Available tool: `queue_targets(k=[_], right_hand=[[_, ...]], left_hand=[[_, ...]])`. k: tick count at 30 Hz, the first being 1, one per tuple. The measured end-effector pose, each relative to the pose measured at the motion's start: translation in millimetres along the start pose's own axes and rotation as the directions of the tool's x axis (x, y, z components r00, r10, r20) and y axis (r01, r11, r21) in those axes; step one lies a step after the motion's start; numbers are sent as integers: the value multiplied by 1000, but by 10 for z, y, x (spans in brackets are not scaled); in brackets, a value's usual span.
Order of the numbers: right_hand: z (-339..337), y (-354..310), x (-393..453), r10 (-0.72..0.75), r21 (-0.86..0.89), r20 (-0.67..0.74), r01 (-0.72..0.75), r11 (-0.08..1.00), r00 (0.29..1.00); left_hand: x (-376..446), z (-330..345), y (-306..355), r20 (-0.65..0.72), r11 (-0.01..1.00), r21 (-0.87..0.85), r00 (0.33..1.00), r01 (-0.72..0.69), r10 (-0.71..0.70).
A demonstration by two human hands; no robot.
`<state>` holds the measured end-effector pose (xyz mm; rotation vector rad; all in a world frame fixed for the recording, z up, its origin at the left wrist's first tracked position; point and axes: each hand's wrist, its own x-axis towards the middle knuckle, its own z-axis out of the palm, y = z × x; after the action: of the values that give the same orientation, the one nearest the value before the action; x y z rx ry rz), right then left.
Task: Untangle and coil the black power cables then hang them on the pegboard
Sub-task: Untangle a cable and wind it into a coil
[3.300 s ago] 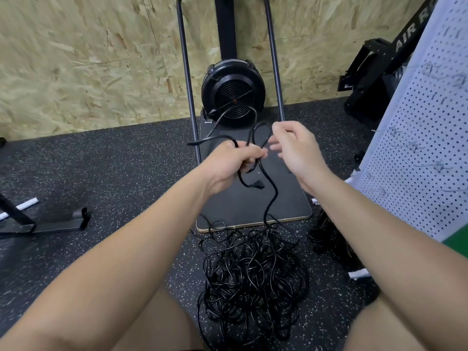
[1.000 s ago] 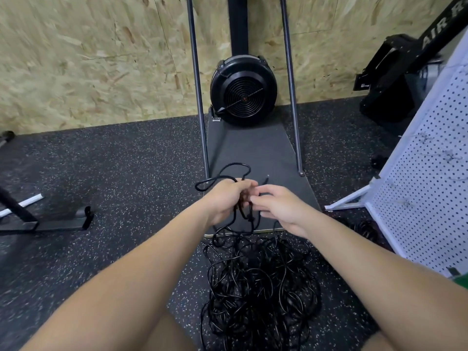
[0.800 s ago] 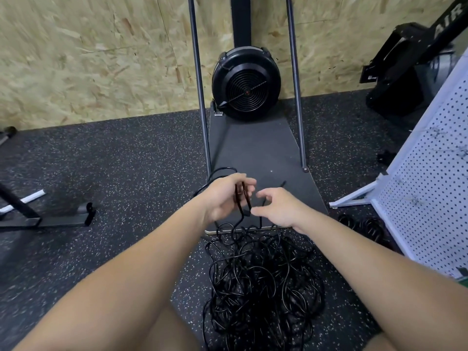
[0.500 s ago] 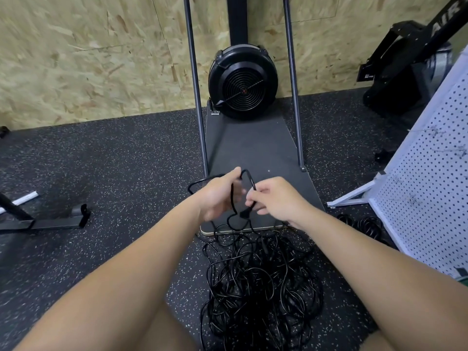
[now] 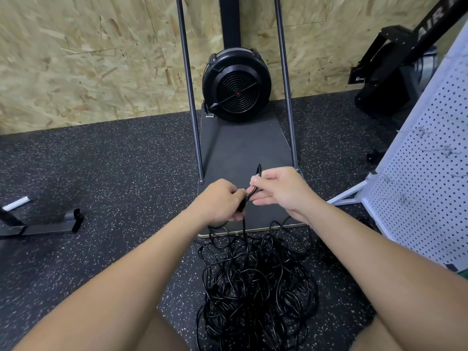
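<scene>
The wall [image 5: 88, 59] behind everything is made of pressed wood chips, and below it the black rubber floor [image 5: 114, 173] with pale speckles goes across the whole room. I take the dark platform [image 5: 243, 153] of the fan machine as the landmark. It lies flat on the floor, and at its far end, against the wall, stands the round black fan housing [image 5: 236, 84]. Two thin metal poles [image 5: 188, 92] rise from the two sides of the platform.

To the right of the platform leans the white pegboard [image 5: 428, 173], with many small holes and a white frame foot that reaches toward the platform. Behind the pegboard, further right of the fan housing, there is another black machine [image 5: 390, 79] with white letters on its beam. Far to the left of the platform a low black metal foot [image 5: 50, 224] rests on the floor.

Just in front of the near edge of the platform, on the floor, lies the big tangled pile of black power cables [image 5: 255, 282]. A few loops reach onto the platform edge.

Above the near part of the platform the person holds both hands close together. The left hand [image 5: 220, 201] is clenched around one cable that goes down into the pile. The right hand [image 5: 281, 191] pinches the same cable between thumb and fingers, and a small loop [image 5: 258, 171] of it stands up above these fingers. The two hands nearly touch each other.
</scene>
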<state>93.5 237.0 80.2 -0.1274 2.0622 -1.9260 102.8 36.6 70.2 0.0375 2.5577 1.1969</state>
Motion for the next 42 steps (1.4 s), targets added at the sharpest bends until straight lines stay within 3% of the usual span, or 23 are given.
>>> queue_targets(k=[2,4,7,9,11,15,17,20,22,24,26,30,34,36,38,42], right_hand=[[-16,-28,-4,6,40,-26,-5,999,1000],[-29,-45,-6,-15,4,-48,15,1000,999],[-69,-21,40,-210,-366,-207,123,922,956],[-84,-5,96,-324,-443,-291,173,880,900],[-63,-23,123,-267,-296,-226,195,935,937],[69,79,116,-26,-15,-2,26,1000,1000],[120,158,112,32,60,68,-36,998,997],[153,193,105,58,110,67,-65,992,996],[144,197,63,30,-57,49,-27,998,998],[122,197,-14,-62,-376,69,84,923,996],[110,166,-89,-142,-495,157,202,845,977],[117,-29,-224,-308,-450,302,420,788,902],[34,-125,-238,-346,-420,296,447,790,890],[-5,-162,-223,-360,-338,266,437,834,894],[-60,-227,-212,-397,-309,209,445,841,894],[-180,-317,-215,-430,-337,131,448,828,893]], left_hand=[[-42,-27,33,-1,995,-32,996,-94,94],[-95,-22,85,47,980,-168,992,-107,116],[-172,37,185,116,945,-306,981,-113,155],[-237,30,291,103,893,-431,976,-130,192],[-289,-53,419,98,758,-644,972,-100,212],[-282,-264,473,40,395,-916,961,-75,275],[-255,-298,418,8,320,-944,963,-81,270],[-205,-334,346,-52,222,-970,974,-102,219],[-167,-398,313,-130,160,-974,977,-158,171],[-131,-482,279,-215,118,-966,968,-230,126],[-84,-514,223,-311,182,-929,947,-321,81],[-71,-388,194,-466,498,-721,869,-481,165],[-133,-258,326,-389,724,-519,880,-455,274],[-173,-248,346,-337,854,-275,876,-442,345],[-220,-254,350,-256,903,-72,883,-424,394],[-305,-240,450,-124,933,-63,930,-355,346]])
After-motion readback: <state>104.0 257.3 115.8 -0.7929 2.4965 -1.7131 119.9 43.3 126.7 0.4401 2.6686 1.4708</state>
